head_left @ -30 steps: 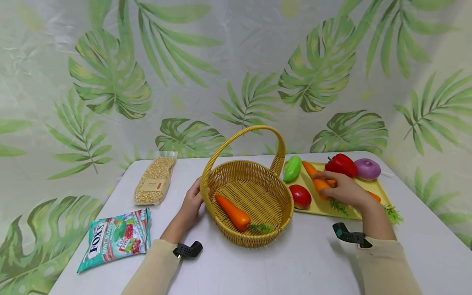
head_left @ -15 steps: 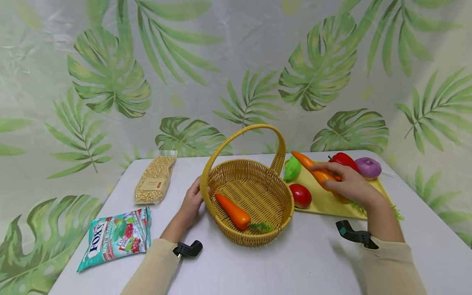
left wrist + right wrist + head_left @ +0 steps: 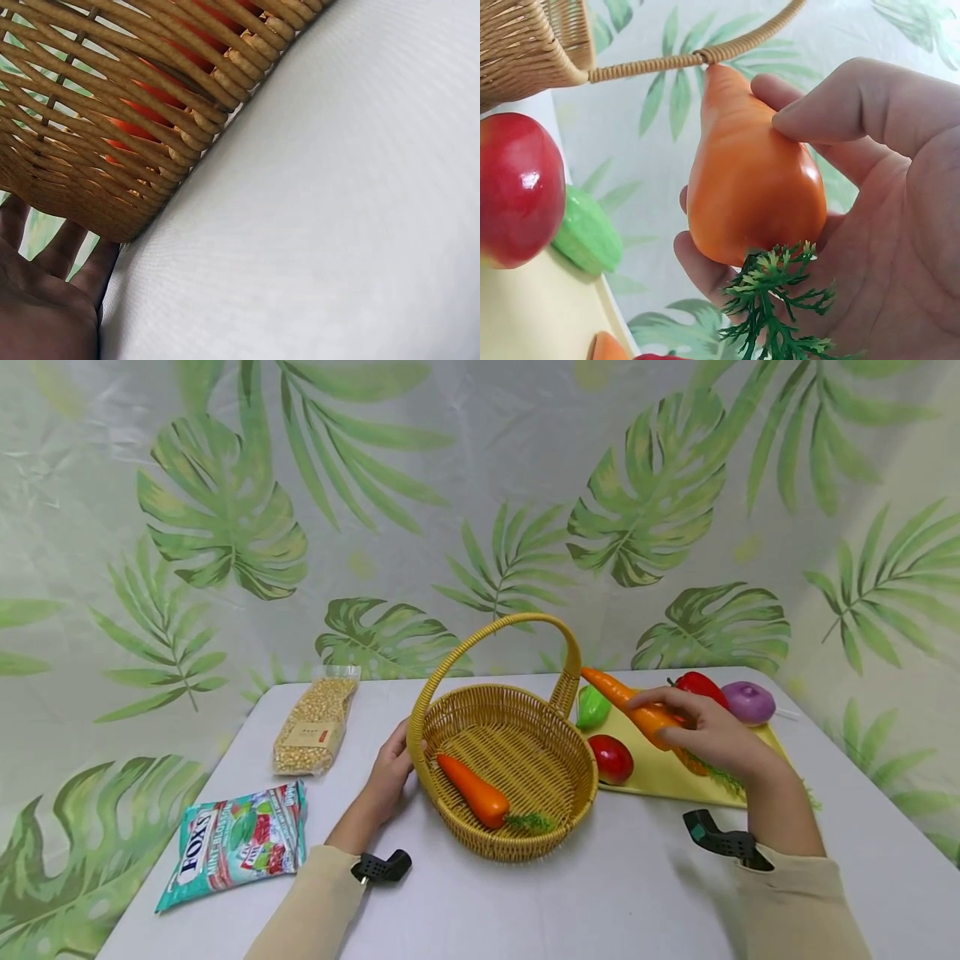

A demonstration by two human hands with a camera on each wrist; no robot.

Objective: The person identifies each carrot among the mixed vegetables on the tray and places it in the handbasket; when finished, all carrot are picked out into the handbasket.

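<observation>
Right hand (image 3: pixel 697 731) grips a carrot (image 3: pixel 628 702), raised higher than a second ago.
At the right of the frame, the carrot has shifted up and left above the yellow tray (image 3: pixel 652 770), its tip nearer the wicker basket (image 3: pixel 536 760). The left hand (image 3: pixel 388 770) rests extended fingers against the basket's left side, unchanged.

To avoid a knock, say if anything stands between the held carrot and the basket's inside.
The basket handle beside the tip of the held carrot, and the basket rim on that side; nothing else visible.
</observation>
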